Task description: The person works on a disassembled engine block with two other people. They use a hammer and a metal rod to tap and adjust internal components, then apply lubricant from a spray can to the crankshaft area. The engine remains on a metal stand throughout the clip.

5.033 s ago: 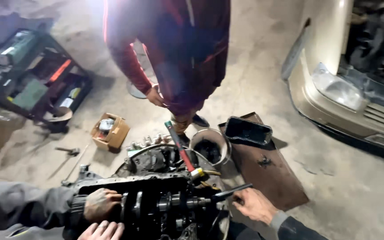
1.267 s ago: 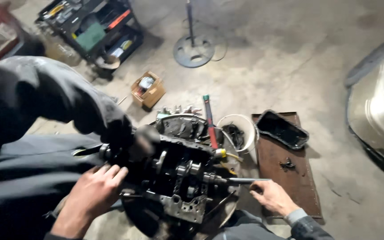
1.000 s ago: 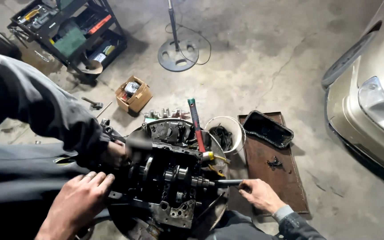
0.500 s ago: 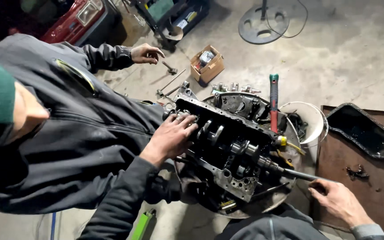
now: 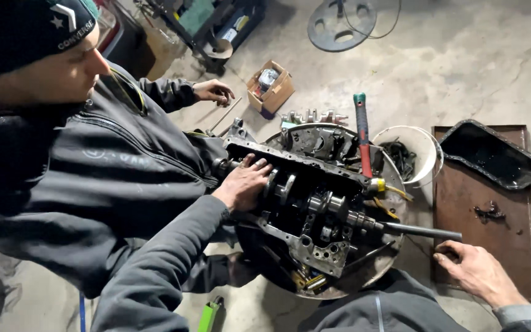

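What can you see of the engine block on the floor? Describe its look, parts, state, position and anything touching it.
The engine block is dark, greasy metal, lying open side up on a round metal base on the concrete floor. Its crankshaft is exposed, with a shaft sticking out to the right. The left hand rests flat on its upper left end; the right hand lies just below the shaft tip, not clearly touching. A red-handled tool lies across its far edge.

co-worker (image 5: pixel 81 154) leaned in closer | left hand (image 5: pixel 244 184) slid along engine block (image 5: pixel 305 209)
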